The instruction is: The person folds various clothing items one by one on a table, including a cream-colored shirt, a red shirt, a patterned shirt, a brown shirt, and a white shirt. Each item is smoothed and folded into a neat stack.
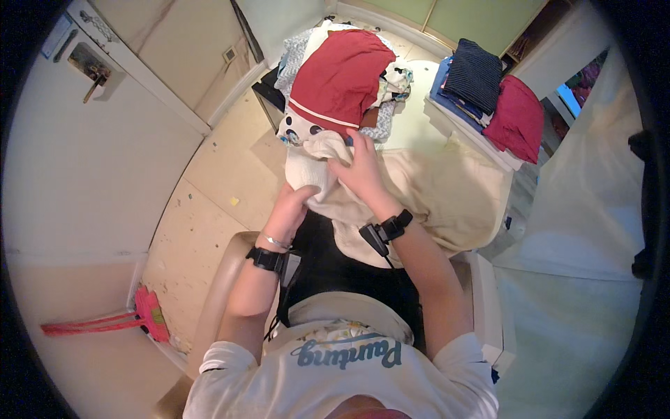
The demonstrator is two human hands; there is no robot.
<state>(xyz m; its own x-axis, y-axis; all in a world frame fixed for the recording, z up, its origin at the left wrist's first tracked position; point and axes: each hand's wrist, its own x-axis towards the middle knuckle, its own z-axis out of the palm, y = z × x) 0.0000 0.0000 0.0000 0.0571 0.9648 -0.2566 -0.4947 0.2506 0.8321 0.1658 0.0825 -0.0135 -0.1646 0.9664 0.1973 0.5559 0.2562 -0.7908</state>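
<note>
A cream-coloured garment (447,192) lies spread over the table's near part and hangs down toward my lap. Its bunched left end is up between my two hands. My left hand (293,202) grips the lower left edge, thumb on top of the fabric. From the right, my right hand (359,169) pinches a fold of the same garment, fingers pointing away from me. Just beyond my fingers sits a heap of clothes, topped by a red garment (342,73) with a white stripe. A white cloth with dark spots (296,130) shows beneath it.
Folded clothes stand at the table's right: a dark striped one (473,77) and a dark red one (515,119). To the left are a white door (77,160) and a pink item with straps (150,314). A pale translucent curtain (572,230) hangs at right.
</note>
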